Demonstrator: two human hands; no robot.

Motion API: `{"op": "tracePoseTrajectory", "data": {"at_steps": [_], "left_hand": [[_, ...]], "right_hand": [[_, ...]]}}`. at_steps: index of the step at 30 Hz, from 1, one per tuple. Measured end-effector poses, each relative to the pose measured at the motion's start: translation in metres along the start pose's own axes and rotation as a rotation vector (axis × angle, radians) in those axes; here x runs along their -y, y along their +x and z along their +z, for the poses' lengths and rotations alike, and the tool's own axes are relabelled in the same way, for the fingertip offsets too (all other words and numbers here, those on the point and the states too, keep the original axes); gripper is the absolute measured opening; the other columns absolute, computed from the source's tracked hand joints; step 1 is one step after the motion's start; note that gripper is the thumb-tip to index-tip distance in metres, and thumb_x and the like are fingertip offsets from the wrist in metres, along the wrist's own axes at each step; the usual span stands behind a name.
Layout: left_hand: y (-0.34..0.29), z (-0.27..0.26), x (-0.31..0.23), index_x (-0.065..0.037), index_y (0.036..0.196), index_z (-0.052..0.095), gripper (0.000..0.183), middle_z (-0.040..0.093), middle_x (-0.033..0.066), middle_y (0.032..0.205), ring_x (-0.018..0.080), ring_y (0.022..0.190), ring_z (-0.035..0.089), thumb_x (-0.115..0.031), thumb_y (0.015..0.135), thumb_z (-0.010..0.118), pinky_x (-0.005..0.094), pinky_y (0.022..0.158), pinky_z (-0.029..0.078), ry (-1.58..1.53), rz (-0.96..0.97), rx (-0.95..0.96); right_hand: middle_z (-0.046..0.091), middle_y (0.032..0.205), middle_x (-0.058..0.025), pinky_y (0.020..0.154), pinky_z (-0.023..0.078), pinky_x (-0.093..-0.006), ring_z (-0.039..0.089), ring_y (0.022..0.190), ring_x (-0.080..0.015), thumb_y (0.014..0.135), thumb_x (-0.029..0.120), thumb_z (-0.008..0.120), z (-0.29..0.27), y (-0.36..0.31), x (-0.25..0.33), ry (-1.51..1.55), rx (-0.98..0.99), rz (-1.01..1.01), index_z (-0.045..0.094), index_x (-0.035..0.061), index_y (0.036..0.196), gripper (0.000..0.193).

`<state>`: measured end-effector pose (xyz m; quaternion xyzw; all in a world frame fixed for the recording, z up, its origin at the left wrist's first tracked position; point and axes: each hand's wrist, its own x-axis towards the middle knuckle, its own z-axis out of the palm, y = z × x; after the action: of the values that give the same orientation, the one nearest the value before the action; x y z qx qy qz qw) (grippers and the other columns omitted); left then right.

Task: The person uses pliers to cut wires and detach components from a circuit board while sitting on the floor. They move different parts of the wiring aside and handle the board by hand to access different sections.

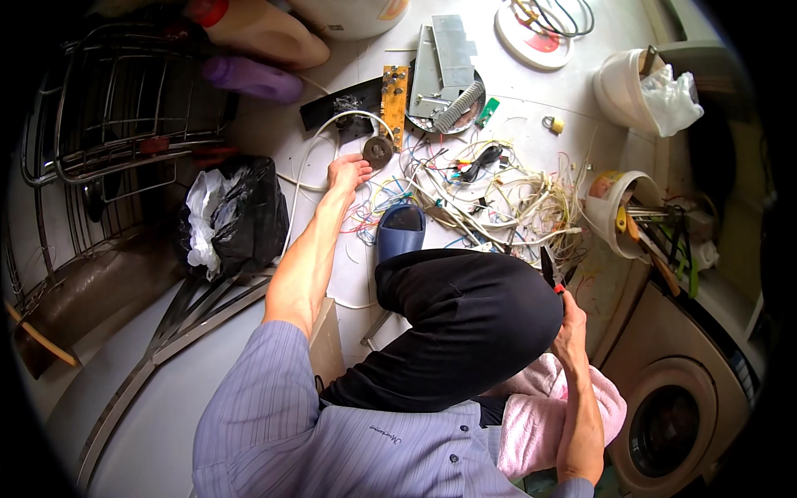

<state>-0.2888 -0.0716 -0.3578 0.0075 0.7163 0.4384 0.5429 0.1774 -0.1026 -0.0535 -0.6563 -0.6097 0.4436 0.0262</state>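
Note:
My left hand [350,173] reaches out over the floor, its fingers closed at the edge of a dark brown round disc [379,153] with a small centre. A white cable [300,178] loops around beside the disc. My right hand [570,322], by my raised knee, is closed on pliers [548,267] with dark jaws and a bit of red on the handle; my knee and fingers hide part of them. In front of me lies a tangle of wires [515,203], mostly white and cream, with a black cable bundle [483,164] on it.
Beyond lie an orange circuit board [393,104], grey metal casing [452,54], a coiled spring [459,108], a green board [488,112] and a padlock [553,124]. A tool bucket [604,207] and washing machine [664,407] stand right; a black bag [261,212] and wire rack [124,174] stand left.

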Motion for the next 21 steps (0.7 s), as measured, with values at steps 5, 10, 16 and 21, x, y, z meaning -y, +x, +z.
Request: {"op": "tracePoseTrajectory", "data": {"at_steps": [5, 10, 16, 21], "left_hand": [[-0.013, 0.003, -0.001, 0.002, 0.123, 0.065, 0.042, 0.071, 0.0115, 0.092, 0.0165, 0.075, 0.067, -0.004, 0.082, 0.065, 0.0299, 0.064, 0.055, 0.346, 0.170, -0.058], [-0.006, 0.006, 0.021, -0.007, 0.108, 0.075, 0.040, 0.068, 0.0090, 0.084, 0.0226, 0.077, 0.066, -0.013, 0.068, 0.076, 0.0377, 0.074, 0.053, 0.615, 0.453, -0.192], [-0.009, 0.025, 0.025, -0.007, 0.097, 0.073, 0.031, 0.062, 0.0093, 0.079, 0.0288, 0.081, 0.062, -0.013, 0.067, 0.073, 0.0406, 0.076, 0.050, 0.705, 0.635, -0.325], [-0.011, 0.023, 0.024, -0.006, 0.095, 0.071, 0.027, 0.063, 0.0101, 0.080, 0.0297, 0.082, 0.062, -0.013, 0.069, 0.072, 0.0413, 0.077, 0.050, 0.745, 0.635, -0.309]], "right_hand": [[0.060, 0.066, -0.0108, 0.059, 0.047, -0.0342, 0.060, 0.058, -0.0209, 0.094, 0.008, 0.062, 0.002, 0.000, -0.009, 0.005, -0.011, -0.006, 0.062, 0.0003, 0.113, 0.020], [0.060, 0.068, -0.0129, 0.061, 0.048, -0.0348, 0.060, 0.060, -0.0236, 0.093, 0.007, 0.062, 0.002, 0.001, -0.011, -0.025, 0.006, -0.012, 0.061, 0.0006, 0.114, 0.022], [0.060, 0.073, -0.0190, 0.064, 0.048, -0.0363, 0.059, 0.063, -0.0325, 0.091, 0.005, 0.062, 0.007, 0.002, -0.020, -0.055, 0.003, -0.044, 0.061, 0.0022, 0.119, 0.028], [0.060, 0.074, -0.0203, 0.064, 0.048, -0.0372, 0.059, 0.063, -0.0337, 0.091, 0.004, 0.062, 0.008, 0.002, -0.021, -0.033, -0.005, -0.079, 0.061, 0.0025, 0.120, 0.029]]}}
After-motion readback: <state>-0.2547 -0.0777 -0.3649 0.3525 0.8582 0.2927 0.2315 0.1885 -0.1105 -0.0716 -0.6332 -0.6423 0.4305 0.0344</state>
